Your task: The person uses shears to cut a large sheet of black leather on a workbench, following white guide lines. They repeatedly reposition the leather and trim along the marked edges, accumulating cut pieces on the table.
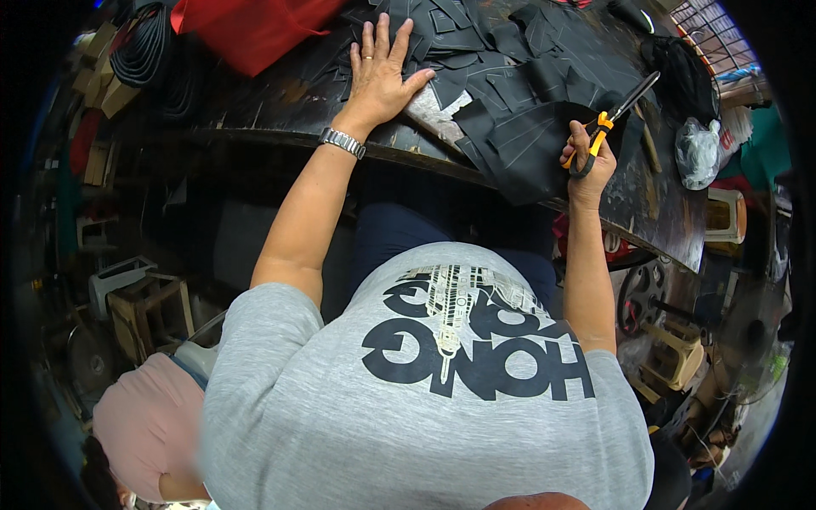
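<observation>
My left hand [379,85] lies with its fingers spread on the dark table, at the left side of a heap of cut black pieces [510,85] that look like leather or vinyl. Nothing is held in it. On the right, my right hand [592,166] is closed round a pair of scissors [601,127] with orange and black handles. The blades point up and to the right, above the table. Under and beside that hand, a larger black sheet [527,149] with pale marked lines hangs slightly over the table's near edge.
Red material [246,34] lies at the back left, beside a roll of black strips [140,47]. A clear plastic bag [699,153] sits at the table's right edge, near a black bag [680,76]. Behind me on the left is a person in pink [149,425]. Stools [671,353] stand below.
</observation>
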Tool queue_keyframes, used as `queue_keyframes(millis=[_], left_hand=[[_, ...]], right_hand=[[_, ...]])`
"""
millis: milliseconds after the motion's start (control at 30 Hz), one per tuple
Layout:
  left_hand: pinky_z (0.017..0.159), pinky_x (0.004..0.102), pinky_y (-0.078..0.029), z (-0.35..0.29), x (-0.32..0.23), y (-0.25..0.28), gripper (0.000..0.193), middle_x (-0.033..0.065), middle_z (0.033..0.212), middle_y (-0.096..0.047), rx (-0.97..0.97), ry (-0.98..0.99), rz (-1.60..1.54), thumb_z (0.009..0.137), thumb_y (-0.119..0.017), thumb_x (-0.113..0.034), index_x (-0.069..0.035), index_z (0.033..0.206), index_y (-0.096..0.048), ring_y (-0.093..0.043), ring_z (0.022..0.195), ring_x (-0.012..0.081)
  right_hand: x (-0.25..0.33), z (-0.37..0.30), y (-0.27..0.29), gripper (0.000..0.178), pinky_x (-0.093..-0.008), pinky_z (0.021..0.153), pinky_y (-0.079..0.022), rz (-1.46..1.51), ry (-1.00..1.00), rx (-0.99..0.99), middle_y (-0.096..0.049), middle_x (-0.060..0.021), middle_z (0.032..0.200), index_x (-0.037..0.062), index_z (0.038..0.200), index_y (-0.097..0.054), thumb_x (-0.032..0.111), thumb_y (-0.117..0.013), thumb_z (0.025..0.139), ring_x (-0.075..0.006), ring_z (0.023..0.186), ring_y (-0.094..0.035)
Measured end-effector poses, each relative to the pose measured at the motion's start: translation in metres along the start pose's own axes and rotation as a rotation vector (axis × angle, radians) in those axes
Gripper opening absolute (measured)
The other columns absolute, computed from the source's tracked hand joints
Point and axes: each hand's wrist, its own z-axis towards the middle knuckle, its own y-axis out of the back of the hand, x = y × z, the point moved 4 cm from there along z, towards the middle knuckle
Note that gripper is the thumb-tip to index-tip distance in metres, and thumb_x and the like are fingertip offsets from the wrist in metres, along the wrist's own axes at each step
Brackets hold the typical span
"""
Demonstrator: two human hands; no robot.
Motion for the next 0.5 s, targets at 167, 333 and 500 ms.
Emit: queue_keyframes(millis=[167,333,500], left_hand=[[0.117,0.0602,-0.009,-0.021,-0.003,-0.003,0.084,0.0190,0.163,-0.010,-0.019,0.041,-0.002,0.090,-0.058,-0.057,-0.024,0.157,-0.022,-0.008,0.150,0.0414],[0.116,0.0610,-0.014,-0.025,-0.010,0.001,0.078,0.0214,0.160,-0.021,-0.114,0.065,0.021,0.088,-0.059,-0.055,-0.018,0.152,-0.033,-0.018,0.147,0.0426],[0.119,0.0546,-0.012,-0.029,-0.008,0.002,0.074,0.0171,0.161,-0.021,-0.118,0.127,-0.052,0.092,-0.053,-0.058,-0.022,0.153,-0.032,-0.015,0.149,0.0379]], right_hand=[[-0.001,0.001,0.000,0.023,-0.0210,0.047,-0.046,-0.004,-0.020,0.003,-0.058,0.0008,0.065,0.0029,0.088,-0.067,0.020,-0.081,0.083,-0.0068,0.052,-0.056],[-0.003,0.001,0.004,0.025,-0.0230,0.051,-0.047,0.030,-0.053,0.010,-0.060,-0.0012,0.072,0.0005,0.098,-0.066,0.019,-0.078,0.086,-0.0091,0.057,-0.058],[-0.009,0.008,0.008,0.028,-0.0231,0.052,-0.047,0.085,-0.026,0.101,-0.061,-0.0038,0.075,-0.0013,0.100,-0.065,0.018,-0.079,0.085,-0.0108,0.060,-0.059]])
